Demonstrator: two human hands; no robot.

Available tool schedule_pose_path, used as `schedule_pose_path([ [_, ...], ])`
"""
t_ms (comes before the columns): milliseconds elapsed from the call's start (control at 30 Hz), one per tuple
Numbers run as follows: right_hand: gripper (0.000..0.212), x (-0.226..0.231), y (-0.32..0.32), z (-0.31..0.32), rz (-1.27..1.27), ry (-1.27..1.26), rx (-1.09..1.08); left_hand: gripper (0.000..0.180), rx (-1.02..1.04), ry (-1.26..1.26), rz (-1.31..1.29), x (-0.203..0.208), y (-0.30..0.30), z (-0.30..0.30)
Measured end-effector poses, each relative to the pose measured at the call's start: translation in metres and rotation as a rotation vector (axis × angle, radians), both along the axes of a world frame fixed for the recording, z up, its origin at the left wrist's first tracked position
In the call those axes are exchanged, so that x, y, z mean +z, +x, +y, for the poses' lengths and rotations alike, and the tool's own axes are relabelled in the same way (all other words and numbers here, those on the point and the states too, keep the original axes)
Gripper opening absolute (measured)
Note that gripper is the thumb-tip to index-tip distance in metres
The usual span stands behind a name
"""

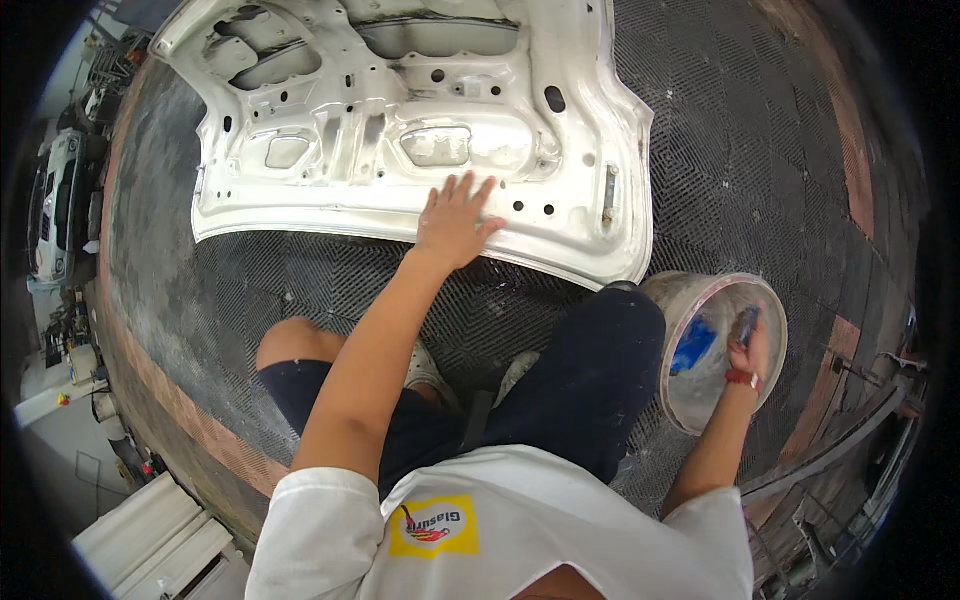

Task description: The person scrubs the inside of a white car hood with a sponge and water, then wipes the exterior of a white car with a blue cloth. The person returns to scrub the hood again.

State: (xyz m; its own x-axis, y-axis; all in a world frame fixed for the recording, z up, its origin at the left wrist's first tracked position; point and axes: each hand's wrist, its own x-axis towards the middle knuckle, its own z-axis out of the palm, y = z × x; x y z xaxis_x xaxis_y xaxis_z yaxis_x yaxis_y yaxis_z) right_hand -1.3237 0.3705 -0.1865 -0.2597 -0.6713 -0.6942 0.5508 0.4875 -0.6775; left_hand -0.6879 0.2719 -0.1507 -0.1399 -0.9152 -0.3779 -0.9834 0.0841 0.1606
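A white car body panel [330, 205], like a hood or lid with its ribbed inner side up, lies in front of me. My left hand [455, 226] rests on its near edge with fingers spread, holding nothing. To my right stands a pale round bucket [670, 290] beside my knee. Down inside its mouth, my right hand [750, 355] is closed around a small dark grey block or pad [744, 325], whose exact kind is unclear. A crumpled-looking blue thing [692, 345] sits within the bucket, apart from that hand.
Black ribbed floor mats [720, 190] surround the panel, with reddish strips [848, 165] at the sides. Metal car parts [850, 440] lie at the right edge. A white car front [58, 205] stands far left, and a light cabinet-like unit [150, 525] is at lower left.
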Motion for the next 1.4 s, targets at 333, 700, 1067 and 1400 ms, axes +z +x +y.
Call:
schedule_pose_path([
  [333,0.028,0.118,0.344,-0.095,1.147,-0.75,0.75,0.089,-0.353,0.2,0.178,0.016,-0.035,-0.03],
  [700,0.051,0.078,0.414,-0.157,1.639,-0.571,1.082,0.079,0.011,0.488,-0.056,0.032,0.144,-0.095],
  [1067,0.055,-0.006,0.672,-0.11,1.513,-0.793,1.174,0.089,0.116,0.395,-0.068,0.011,0.196,-0.075],
  [1400,0.059,-0.013,0.524,-0.178,1.626,-0.741,1.264,0.106,0.063,0.476,-0.075,0.023,0.188,-0.08],
])
